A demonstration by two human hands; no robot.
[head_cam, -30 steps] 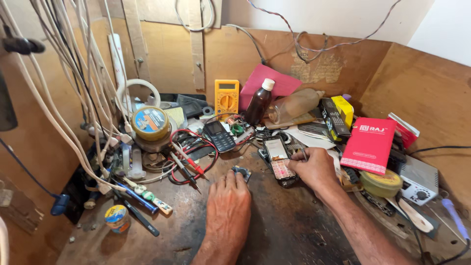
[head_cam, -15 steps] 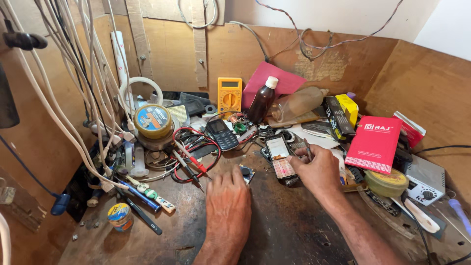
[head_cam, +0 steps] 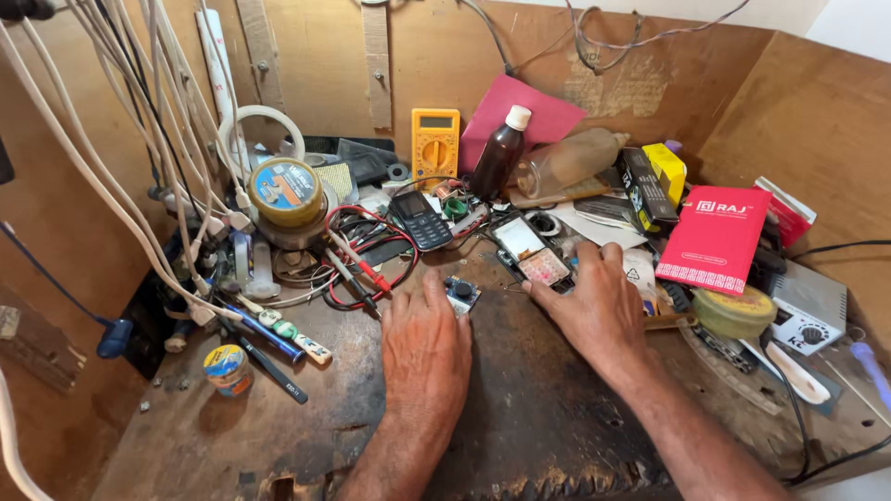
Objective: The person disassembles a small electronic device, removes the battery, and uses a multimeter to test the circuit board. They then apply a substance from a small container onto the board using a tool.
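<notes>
My left hand [head_cam: 422,345] lies flat, palm down, on the dark worn bench top [head_cam: 520,417]. Its fingers are spread and its fingertips sit just beside a small blue circuit module [head_cam: 461,292]. My right hand [head_cam: 592,308] is to the right, with thumb and fingers closed around the near end of an opened mobile phone [head_cam: 529,249] whose bare screen and board show. A thin metal tip pokes out by the thumb, too small to identify. A black keypad phone [head_cam: 420,220] lies just behind the module.
Red and black probe leads [head_cam: 364,264] coil left of the module, near a solder reel [head_cam: 286,190] and white cables [head_cam: 139,186]. Behind stand a yellow multimeter [head_cam: 435,144] and a brown bottle [head_cam: 499,153]. A red box [head_cam: 715,239], round tin [head_cam: 733,311] and grey unit [head_cam: 809,311] crowd the right.
My left hand has slid forward until its fingertips reach the small blue module. My right hand has settled lower onto the near end of the opened phone.
</notes>
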